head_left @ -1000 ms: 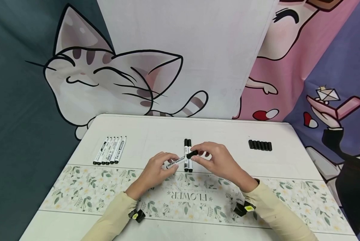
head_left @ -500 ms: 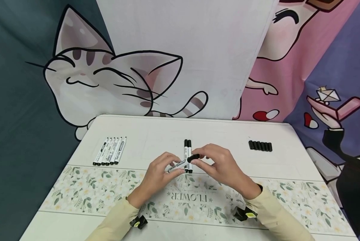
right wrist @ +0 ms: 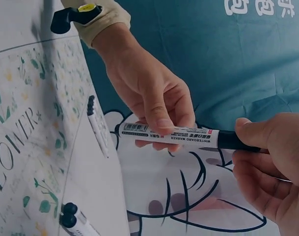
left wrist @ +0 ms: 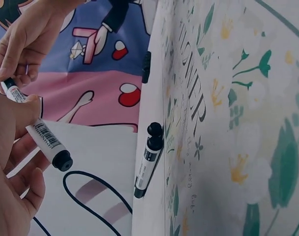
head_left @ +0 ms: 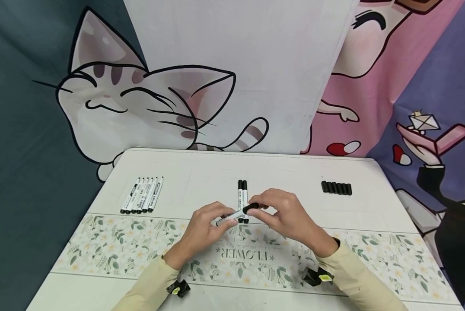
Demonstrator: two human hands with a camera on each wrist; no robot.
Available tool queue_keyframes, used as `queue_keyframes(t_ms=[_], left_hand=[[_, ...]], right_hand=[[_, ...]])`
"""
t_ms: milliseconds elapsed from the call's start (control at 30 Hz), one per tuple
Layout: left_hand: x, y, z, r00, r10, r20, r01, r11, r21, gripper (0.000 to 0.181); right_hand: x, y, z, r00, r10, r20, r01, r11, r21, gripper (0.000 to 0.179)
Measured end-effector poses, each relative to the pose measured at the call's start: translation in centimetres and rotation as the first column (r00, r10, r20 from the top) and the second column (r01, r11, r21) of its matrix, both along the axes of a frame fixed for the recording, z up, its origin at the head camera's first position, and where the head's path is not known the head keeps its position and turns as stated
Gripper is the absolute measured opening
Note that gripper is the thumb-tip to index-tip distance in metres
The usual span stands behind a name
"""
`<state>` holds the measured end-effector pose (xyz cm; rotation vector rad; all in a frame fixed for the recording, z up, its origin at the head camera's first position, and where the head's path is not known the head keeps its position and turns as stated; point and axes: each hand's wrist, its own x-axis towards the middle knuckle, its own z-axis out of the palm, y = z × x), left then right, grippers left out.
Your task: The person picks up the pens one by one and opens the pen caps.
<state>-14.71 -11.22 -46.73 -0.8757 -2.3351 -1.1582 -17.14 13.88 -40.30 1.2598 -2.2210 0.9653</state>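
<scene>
A white whiteboard marker (right wrist: pixel 188 137) lies between my two hands, above the table. My left hand (head_left: pixel 203 224) grips its barrel, thumb on one side and fingers on the other. At its other end my right hand (head_left: pixel 285 214) pinches the black cap (right wrist: pixel 232 140) between thumb and fingers; the cap sits against the barrel with no gap showing. Just beyond the hands, two capped markers (head_left: pixel 240 196) lie side by side on the table, partly covered by the held marker in the head view.
To the left, several uncapped markers (head_left: pixel 141 196) lie in a row, tips away from me. Several loose black caps (head_left: pixel 336 188) form a row at the right. The white table (head_left: pixel 193 172) has a floral band (head_left: pixel 131 244); a printed cloth (head_left: pixel 279 77) hangs behind it.
Both hands have come slightly nearer to me with the marker and its cap. The left fingers cover more of the barrel than before. The rows on the table have not moved.
</scene>
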Motion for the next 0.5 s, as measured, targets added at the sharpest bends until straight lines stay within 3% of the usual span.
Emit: queue_keyframes(t_ms=[167, 500], left_hand=[[0.1, -0.1, -0.1, 1.0, 0.0, -0.002, 0.0, 1.0, -0.025, 0.022], [0.2, 0.0, 0.0, 0.995, -0.007, 0.099, 0.016, 0.996, -0.085, 0.026]], right_hand=[[0.0, 0.1, -0.5, 0.999, 0.017, 0.049, -0.016, 1.0, -0.019, 0.013], [0.0, 0.2, -1.4, 0.996, 0.024, 0.083, -0.02, 0.998, -0.053, 0.011]])
